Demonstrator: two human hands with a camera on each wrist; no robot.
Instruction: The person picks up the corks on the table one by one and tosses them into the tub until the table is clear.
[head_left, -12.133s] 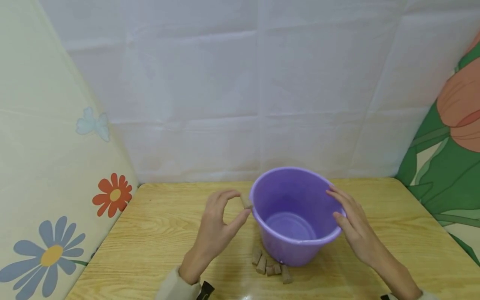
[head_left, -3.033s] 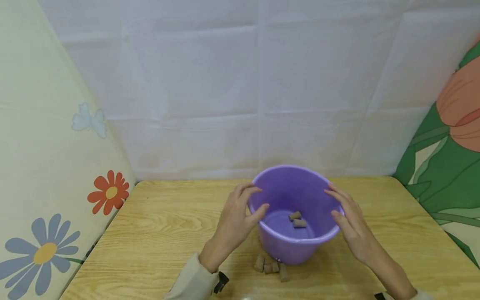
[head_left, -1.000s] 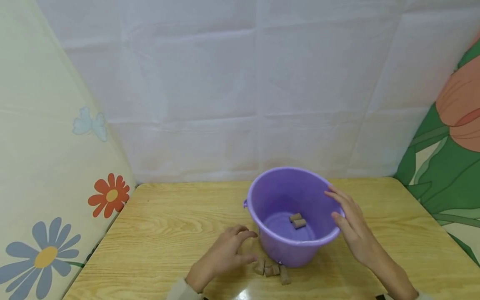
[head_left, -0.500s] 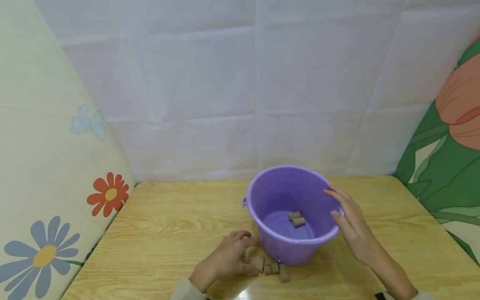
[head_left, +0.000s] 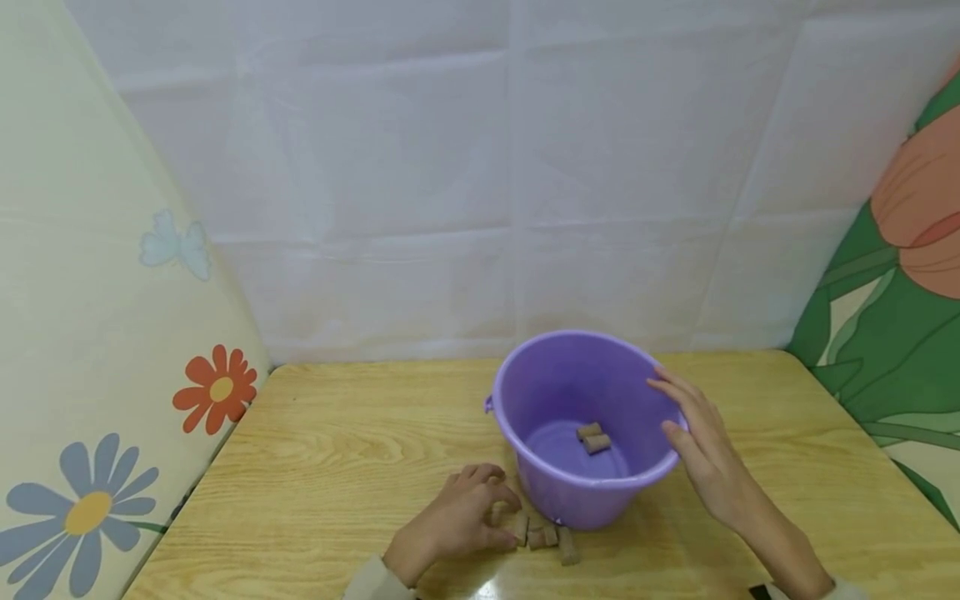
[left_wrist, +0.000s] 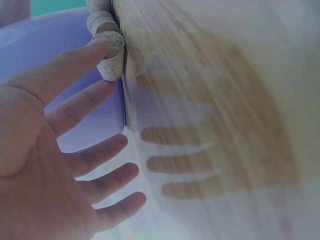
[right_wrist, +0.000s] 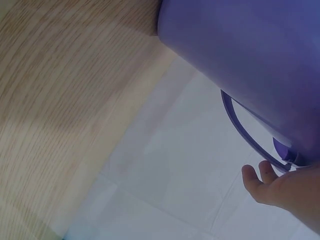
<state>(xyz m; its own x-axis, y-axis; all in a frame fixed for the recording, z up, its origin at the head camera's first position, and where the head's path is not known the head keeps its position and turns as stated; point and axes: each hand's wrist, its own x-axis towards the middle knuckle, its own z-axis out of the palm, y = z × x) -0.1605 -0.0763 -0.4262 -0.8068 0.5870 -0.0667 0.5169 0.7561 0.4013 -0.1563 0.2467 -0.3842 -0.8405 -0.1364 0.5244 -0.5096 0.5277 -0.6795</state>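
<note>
A purple bucket (head_left: 573, 500) stands on the wooden table, two brown corks (head_left: 597, 443) lying on its bottom. Beside its near left base, my left hand (head_left: 461, 514) pinches the leftmost cork (left_wrist: 111, 65) of a small row between thumb and index finger. The other fingers are spread apart in the left wrist view. Several more corks (head_left: 567, 547) lie to the right of it, close against the bucket. My right hand (head_left: 708, 462) holds the bucket's right rim, fingers and thumb bent over the edge. Two of its fingertips show near the bucket's handle (right_wrist: 245, 132) in the right wrist view.
The wooden table (head_left: 337, 450) reaches back to a white sheet (head_left: 375, 183). A flower-printed panel (head_left: 112, 317) borders the left side, and a green leafy panel (head_left: 915, 350) the right.
Both corks in the bucket came in between 12 and 3 seconds ago. The left hand has since come down from the rim and closed on a cork on the table. The right hand stays put.
</note>
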